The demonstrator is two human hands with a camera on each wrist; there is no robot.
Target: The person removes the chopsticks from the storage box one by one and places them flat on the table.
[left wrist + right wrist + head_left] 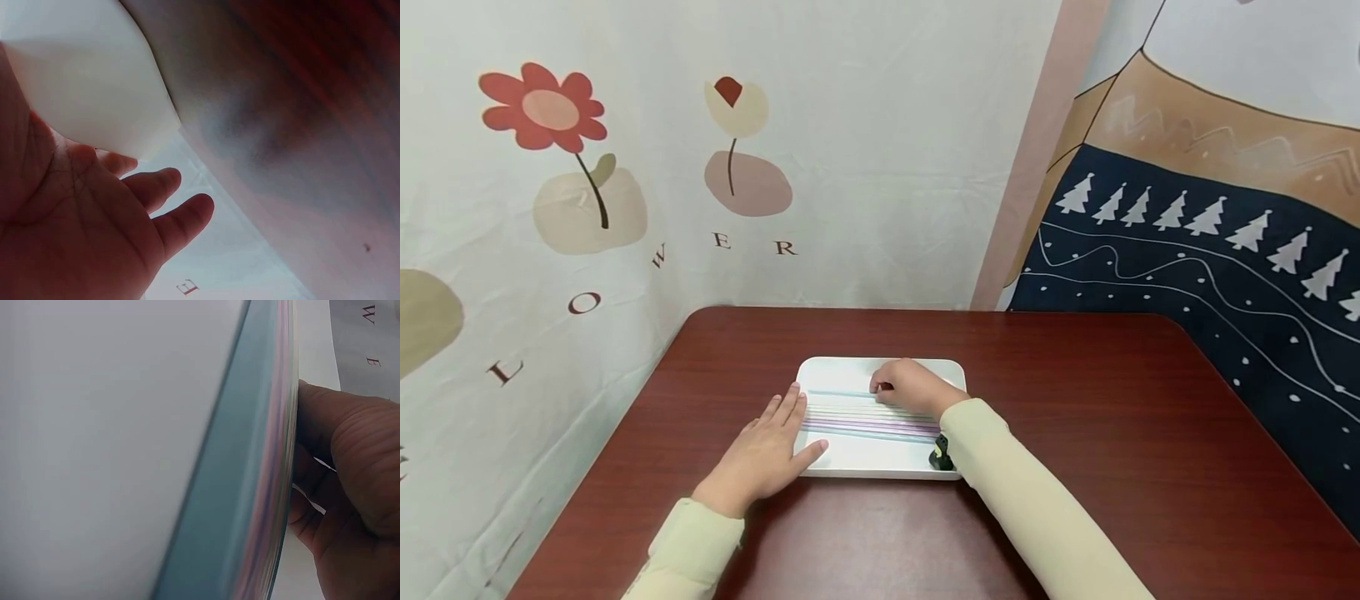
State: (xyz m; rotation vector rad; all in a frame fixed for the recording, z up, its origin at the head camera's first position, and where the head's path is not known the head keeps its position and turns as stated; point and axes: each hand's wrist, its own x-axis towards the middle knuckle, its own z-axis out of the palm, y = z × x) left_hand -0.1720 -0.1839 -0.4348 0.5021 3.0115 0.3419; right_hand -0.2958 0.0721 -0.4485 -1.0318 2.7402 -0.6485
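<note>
A white tray (880,462) with rounded corners lies on the table. Thin coloured strips (865,425) in blue, green and purple run across it side by side. The right wrist view shows a blue strip (219,506) standing on edge, with pink, purple and pale edges behind it. My right hand (910,385) has its fingers curled at the rearmost blue strip (842,392) and appears to pinch it; the strips hide some fingertips. My left hand (760,458) rests at the tray's left edge, its fingers straight and spread.
The brown table (1112,450) reaches out on both sides of the tray. A small black object (940,456) is beside the right cuff at the tray's front right corner. Behind stands a white flower-printed curtain (880,167); a dark tree-printed cloth (1187,275) hangs on the right.
</note>
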